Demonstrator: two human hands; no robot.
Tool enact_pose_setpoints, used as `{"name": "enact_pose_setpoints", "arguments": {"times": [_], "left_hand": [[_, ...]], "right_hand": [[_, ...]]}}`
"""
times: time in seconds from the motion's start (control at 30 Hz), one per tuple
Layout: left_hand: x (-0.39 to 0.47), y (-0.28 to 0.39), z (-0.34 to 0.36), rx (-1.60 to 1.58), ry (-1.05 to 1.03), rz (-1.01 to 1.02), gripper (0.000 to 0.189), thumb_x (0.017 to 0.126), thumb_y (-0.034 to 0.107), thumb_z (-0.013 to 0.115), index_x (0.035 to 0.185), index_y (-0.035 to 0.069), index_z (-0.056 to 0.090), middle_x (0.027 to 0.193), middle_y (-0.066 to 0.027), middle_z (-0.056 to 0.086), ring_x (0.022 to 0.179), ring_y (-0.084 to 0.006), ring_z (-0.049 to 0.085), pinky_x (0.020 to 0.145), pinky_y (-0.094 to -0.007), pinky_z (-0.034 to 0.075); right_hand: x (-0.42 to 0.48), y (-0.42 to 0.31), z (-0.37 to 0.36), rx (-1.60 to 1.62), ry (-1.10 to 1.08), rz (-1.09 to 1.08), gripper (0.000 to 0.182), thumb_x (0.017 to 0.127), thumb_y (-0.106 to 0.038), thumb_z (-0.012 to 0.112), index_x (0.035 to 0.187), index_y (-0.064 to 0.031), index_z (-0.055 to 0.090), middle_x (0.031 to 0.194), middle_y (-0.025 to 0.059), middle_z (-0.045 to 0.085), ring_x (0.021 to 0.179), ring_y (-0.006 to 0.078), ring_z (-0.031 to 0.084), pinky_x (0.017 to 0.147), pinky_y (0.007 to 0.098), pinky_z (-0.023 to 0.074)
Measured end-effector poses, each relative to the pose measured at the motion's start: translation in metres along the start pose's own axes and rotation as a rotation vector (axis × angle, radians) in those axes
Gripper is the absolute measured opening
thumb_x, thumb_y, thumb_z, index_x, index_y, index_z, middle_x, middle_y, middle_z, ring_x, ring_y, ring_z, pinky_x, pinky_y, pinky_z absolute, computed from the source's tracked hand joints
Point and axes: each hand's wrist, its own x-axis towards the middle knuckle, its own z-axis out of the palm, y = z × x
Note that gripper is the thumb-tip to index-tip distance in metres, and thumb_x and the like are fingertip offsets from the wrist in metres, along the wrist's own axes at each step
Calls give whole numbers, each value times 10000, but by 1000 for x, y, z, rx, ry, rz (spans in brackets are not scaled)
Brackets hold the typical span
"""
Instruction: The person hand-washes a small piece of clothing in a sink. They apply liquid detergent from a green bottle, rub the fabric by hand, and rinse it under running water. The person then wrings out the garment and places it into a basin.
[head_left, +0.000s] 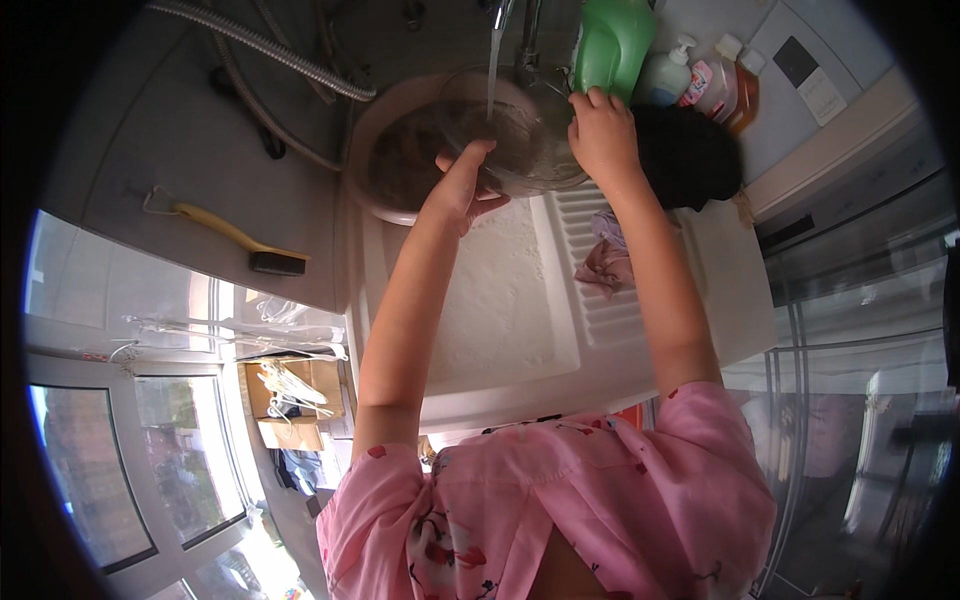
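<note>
A clear, see-through bowl (529, 161) is tilted under a running faucet (502, 13). The water stream (492, 75) falls into it. My left hand (466, 184) grips its near left side, thumb on top and fingers underneath. At its right rim is my right hand (602, 139), fingers curled over the edge and overlapping the base of a green bottle (611, 49) behind. Partly beneath the bowl, a pale pink basin (364, 184) holds dark contents that I cannot make out. Both stand over a white laundry sink (495, 300).
Crumpled cloths (606, 266) lie on the ribbed washboard (589, 195). Right of my hand are a black cloth-like bundle (686, 157), a pump bottle (667, 75) and other bottles (724, 82). A yellow-handled brush (240, 238) hangs on the left wall, below metal hoses (277, 56).
</note>
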Motion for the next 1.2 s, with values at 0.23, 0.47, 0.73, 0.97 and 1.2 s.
{"name": "enact_pose_setpoints", "arguments": {"times": [0.23, 0.47, 0.73, 0.97, 1.2], "left_hand": [[24, -15, 8, 26, -28, 117, 524, 783, 316, 506, 1240, 98, 373, 1199, -123, 452, 999, -263, 550, 882, -484, 464], [71, -21, -52, -153, -152, -3, 531, 798, 316, 403, 1209, -20, 432, 1151, -187, 521, 1017, -335, 548, 845, -500, 483], [56, -4, -48, -246, -240, 57, 483, 786, 253, 431, 1194, -3, 467, 1170, -179, 528, 1069, -318, 530, 830, -514, 498], [107, -33, -91, -439, -4, 104, 399, 803, 118, 501, 1185, 3, 479, 1144, -161, 541, 1048, -318, 531, 866, -504, 470], [170, -28, -92, -271, 36, 332, 326, 813, 84, 615, 1131, 86, 544, 1016, -81, 599, 911, -218, 587, 720, -362, 530]], "right_hand": [[37, -63, 46, 287, -339, -259, 326, 777, -192, 609, 1077, -66, 589, 1130, 87, 580, 1068, 266, 535, 890, 359, 441], [76, -60, 45, 434, -1501, 113, 444, 776, -184, 617, 1195, -96, 501, 1040, 115, 599, 1109, 189, 503, 922, 312, 413], [73, -39, 47, -105, -641, -187, 439, 767, -309, 641, 1168, -154, 551, 1278, 128, 462, 1081, 274, 504, 853, 372, 423], [23, -32, -6, 59, 460, 56, 517, 746, -260, 672, 1194, -85, 482, 1056, 149, 572, 911, 325, 571, 830, 427, 447], [11, -8, 44, 1156, -211, 415, 551, 770, -51, 558, 1294, -60, 385, 1116, 133, 560, 1002, 270, 577, 876, 394, 479]]}}
